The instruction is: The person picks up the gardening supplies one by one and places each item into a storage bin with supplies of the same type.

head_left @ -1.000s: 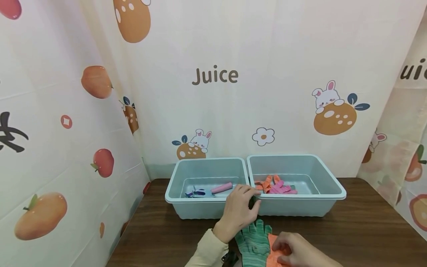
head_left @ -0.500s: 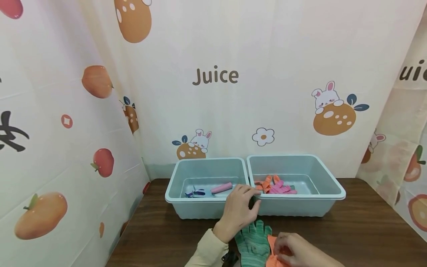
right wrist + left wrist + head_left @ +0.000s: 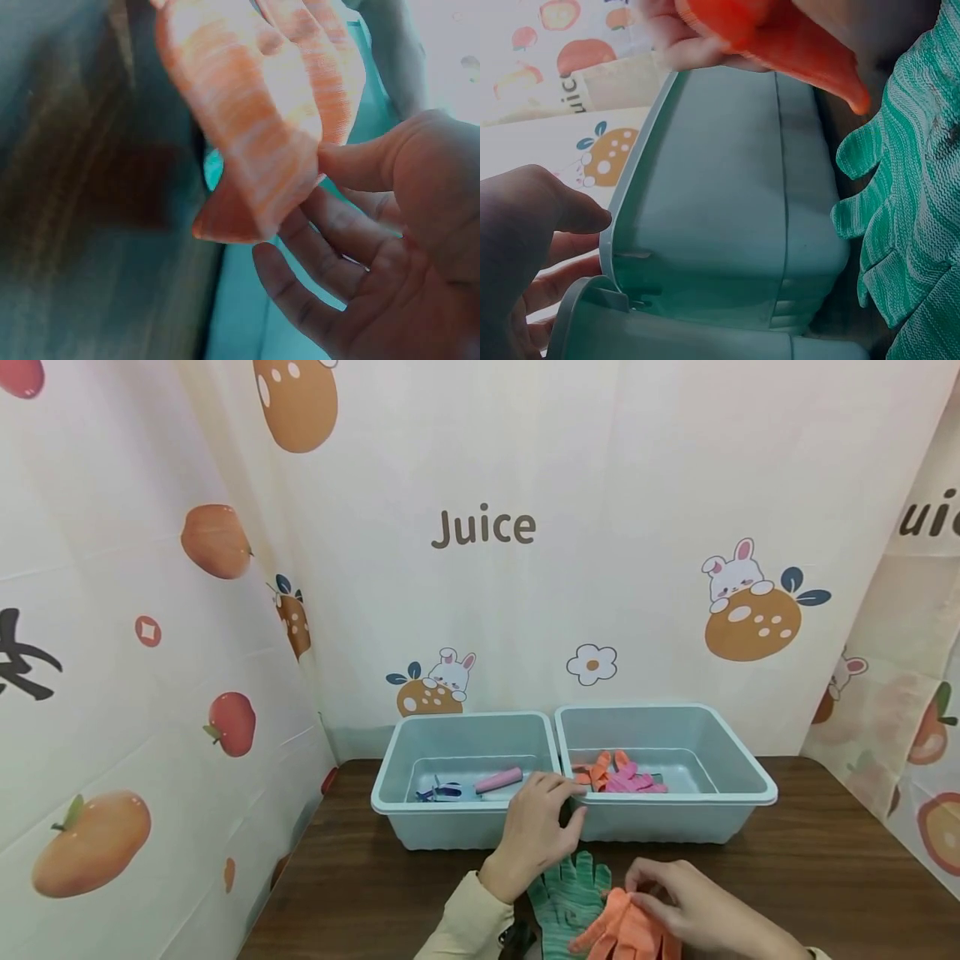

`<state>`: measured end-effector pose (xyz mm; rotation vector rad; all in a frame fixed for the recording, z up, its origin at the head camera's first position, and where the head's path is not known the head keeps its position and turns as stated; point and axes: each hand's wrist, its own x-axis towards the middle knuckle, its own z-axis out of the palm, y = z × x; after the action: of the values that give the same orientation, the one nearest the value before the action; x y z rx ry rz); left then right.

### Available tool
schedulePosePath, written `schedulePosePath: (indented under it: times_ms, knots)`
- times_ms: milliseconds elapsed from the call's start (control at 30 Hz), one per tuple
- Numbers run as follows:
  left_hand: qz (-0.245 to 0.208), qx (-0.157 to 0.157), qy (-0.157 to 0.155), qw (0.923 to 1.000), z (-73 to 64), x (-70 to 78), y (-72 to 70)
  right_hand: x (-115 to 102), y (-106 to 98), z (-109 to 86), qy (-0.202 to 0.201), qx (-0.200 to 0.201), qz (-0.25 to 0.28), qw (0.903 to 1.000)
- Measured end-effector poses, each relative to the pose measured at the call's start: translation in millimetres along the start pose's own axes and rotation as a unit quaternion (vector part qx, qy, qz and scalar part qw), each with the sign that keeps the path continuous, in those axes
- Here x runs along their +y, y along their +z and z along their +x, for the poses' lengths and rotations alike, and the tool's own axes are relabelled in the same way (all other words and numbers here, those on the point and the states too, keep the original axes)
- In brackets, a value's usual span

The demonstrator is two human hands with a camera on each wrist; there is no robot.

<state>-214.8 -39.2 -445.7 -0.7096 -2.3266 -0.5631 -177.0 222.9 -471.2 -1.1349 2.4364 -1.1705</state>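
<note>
My right hand [image 3: 693,897] pinches an orange knit glove [image 3: 630,931] between thumb and fingers, lifted with its glove fingers hanging down in the head view. In the right wrist view the thumb presses on the cloth of the orange glove [image 3: 259,120]. A green striped knit glove [image 3: 562,910] lies flat on the table, partly overlapped by the orange one. My left hand [image 3: 531,831] rests with relaxed fingers on the rims where the left bin [image 3: 453,833] and right bin [image 3: 660,822] meet.
The two pale blue bins stand side by side at the back of the brown table [image 3: 337,893], against a printed curtain [image 3: 487,610]. A pink cylinder [image 3: 498,779] and a small purple-blue item [image 3: 441,792] lie in the left bin. Orange pieces [image 3: 598,774] and pink pieces [image 3: 633,779] of fabric lie in the right bin.
My right hand has raised the orange glove off the table, moving slightly up and right, and the glove's fingers now dangle. My left hand has stayed put on the bin rims.
</note>
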Motion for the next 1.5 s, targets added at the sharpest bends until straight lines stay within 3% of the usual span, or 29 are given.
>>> schedulePosePath:
  times_ms: [133,367,767,1133,1500]
  knots:
    - [-0.003,0.001,0.002,1.0,-0.9,-0.4,0.2,-3.3,-6.2,-1.2,-0.04,0.047,-0.032,0.9976]
    - [-0.003,-0.001,0.005,1.0,-0.8,-1.1,1.7,-16.7,-19.7,-2.1,-0.063,0.125,-0.07,0.9876]
    - [0.003,0.001,0.006,1.0,-0.3,-2.3,-0.8,-39.0,-34.7,2.5,-0.023,0.26,-0.102,0.96]
    - [0.009,-0.018,-0.005,0.9998,-1.5,0.8,0.0,-43.1,-41.7,0.0,0.018,0.271,-0.089,0.9584]
    - [0.025,-0.003,0.005,0.9997,-1.4,1.0,-0.9,-47.9,-49.5,0.4,0.018,0.276,-0.084,0.9573]
